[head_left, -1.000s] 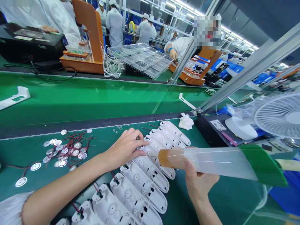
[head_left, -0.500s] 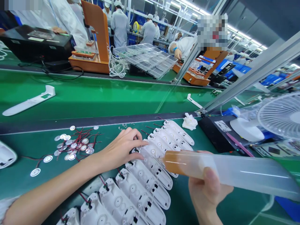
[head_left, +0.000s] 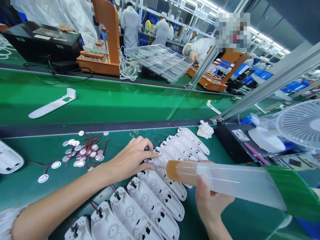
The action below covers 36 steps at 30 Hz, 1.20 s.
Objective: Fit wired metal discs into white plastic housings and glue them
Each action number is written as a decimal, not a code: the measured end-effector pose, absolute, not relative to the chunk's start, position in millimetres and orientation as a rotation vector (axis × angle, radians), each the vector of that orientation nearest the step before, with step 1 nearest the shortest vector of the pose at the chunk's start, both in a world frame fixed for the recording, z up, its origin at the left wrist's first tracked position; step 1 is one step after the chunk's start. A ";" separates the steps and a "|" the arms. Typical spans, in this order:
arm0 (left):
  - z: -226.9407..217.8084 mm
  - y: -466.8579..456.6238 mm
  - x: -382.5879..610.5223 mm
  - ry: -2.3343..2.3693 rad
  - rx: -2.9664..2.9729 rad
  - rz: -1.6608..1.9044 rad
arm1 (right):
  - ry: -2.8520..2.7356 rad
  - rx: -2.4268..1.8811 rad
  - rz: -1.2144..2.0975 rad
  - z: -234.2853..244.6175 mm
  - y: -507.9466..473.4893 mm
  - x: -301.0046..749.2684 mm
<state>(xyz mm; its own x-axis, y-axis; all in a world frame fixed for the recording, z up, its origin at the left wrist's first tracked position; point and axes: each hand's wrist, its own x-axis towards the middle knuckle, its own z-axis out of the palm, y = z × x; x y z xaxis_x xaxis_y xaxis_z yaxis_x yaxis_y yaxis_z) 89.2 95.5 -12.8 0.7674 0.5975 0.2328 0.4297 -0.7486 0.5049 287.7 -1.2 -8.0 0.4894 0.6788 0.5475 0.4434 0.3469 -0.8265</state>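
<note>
A row of white plastic housings (head_left: 145, 198) with round recesses and short red-black wires runs diagonally across the green table. My left hand (head_left: 138, 155) pinches the wired upper end of one housing in the middle of the row, thumb and forefinger around its edge. In my right hand (head_left: 210, 196) is a large translucent dispensing syringe (head_left: 225, 178), amber at the front and green at the rear. Its thin tip points left and down over the housing near my left fingers; whether it touches cannot be made out.
Loose round discs with red wires (head_left: 82, 151) lie left of my forearm. A crumpled white tissue (head_left: 205, 129), a black tray (head_left: 230, 143) and a fan (head_left: 300, 123) are at the right. Beyond the table edge, a green belt (head_left: 125, 103) carries white strips (head_left: 53, 106); co-workers stand behind.
The syringe has moved left, its tip nearer my left fingers, and its green rear shows more. My left hand keeps its grip. The left white strip has shifted right along the belt.
</note>
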 end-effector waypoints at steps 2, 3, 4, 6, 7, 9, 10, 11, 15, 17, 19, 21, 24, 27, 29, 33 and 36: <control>-13.1 95.4 89.1 0.775 2.537 0.539 | -1.143 -1.341 0.157 -7.1 -1.0 286.7; -13.1 95.3 89.1 0.775 2.536 0.539 | -1.152 -1.358 0.141 -6.5 -0.9 286.4; -12.9 95.3 89.2 0.774 2.535 0.538 | -1.158 -1.369 0.128 -6.0 -1.0 286.2; -12.4 95.3 89.1 0.772 2.534 0.532 | -1.161 -1.378 0.102 -4.8 -1.6 285.9; -12.1 95.2 89.0 0.771 2.535 0.528 | -1.159 -1.382 0.097 -4.2 -2.2 285.9; -11.9 94.9 88.8 0.773 2.536 0.524 | -1.165 -1.403 0.111 -3.0 -3.4 286.0; -12.0 94.7 88.6 0.776 2.534 0.526 | -1.178 -1.413 0.120 -2.5 -4.0 286.1; -12.3 94.6 88.6 0.779 2.532 0.531 | -1.197 -1.418 0.122 -2.0 -4.5 286.4; -13.7 94.2 88.5 0.786 2.523 0.547 | -1.233 -1.435 0.065 -1.7 -5.6 288.4; -13.9 94.3 88.5 0.787 2.522 0.544 | -1.201 -1.450 0.061 -2.9 -5.6 289.7; -13.5 94.5 88.5 0.783 2.523 0.534 | -1.173 -1.438 0.058 -4.6 -5.3 291.5; -12.8 94.5 88.7 0.781 2.524 0.525 | -1.162 -1.413 0.036 -6.3 -4.8 293.7; -12.0 93.9 89.0 0.787 2.518 0.528 | -1.227 -1.385 0.002 -7.4 -4.2 296.8; -11.9 93.5 89.5 0.790 2.516 0.531 | -1.269 -1.365 -0.028 -6.8 -3.6 298.1; -12.0 93.3 89.6 0.791 2.518 0.530 | -1.254 -1.368 -0.041 -5.5 -3.0 298.0; -11.4 93.3 89.5 0.785 2.519 0.524 | -1.285 -1.387 -0.058 -2.5 -1.9 297.0; -10.9 93.3 89.7 0.782 2.522 0.509 | -1.270 -1.374 -0.069 -2.9 -1.4 297.2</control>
<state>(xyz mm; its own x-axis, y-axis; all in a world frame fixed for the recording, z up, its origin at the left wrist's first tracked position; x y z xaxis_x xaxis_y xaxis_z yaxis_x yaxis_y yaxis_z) 89.7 93.3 -10.9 0.7713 0.6007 0.2104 0.4351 -0.7389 0.5145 297.2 -1.4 -2.9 0.4015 0.6101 0.6830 0.6808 0.3000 -0.6682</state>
